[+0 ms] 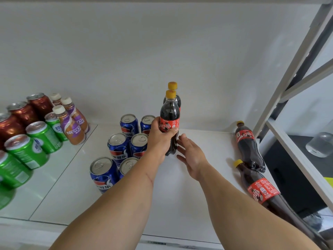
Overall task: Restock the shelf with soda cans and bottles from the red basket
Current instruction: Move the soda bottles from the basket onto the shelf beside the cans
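Plastic cola bottle standing upright, yellow cap up; I'm seeing left hand gripping its red label, right hand hovering beside, fingers relaxed open.

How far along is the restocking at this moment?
Done: blue cans stand in two rows, and one cola bottle stands upright at the back. In hand: the left hand grips a second bottle in front of it, with the right hand open beside its base. Left: two bottles lie on their sides at the shelf's right end. The basket is out of view.
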